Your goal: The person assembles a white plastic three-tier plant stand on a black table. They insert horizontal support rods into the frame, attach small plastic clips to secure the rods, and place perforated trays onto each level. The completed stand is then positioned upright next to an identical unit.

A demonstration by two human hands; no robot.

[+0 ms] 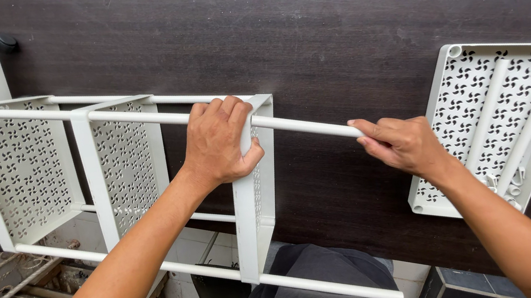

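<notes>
My left hand (220, 142) clamps the rack's end shelf (253, 194), bracing it. My right hand (399, 142) pinches the white pole (305, 128) tip, keeping it aligned.

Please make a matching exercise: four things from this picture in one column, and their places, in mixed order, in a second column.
Things:
1. left hand
2. right hand
3. loose tray
4. black knob

Places:
A. flat on the table, far right
B. at the free end of the upper tube
C. on the table, top left
D. gripping the upper tube at the rack's third shelf

Pairs: 1-D, 2-B, 3-A, 4-C
</notes>
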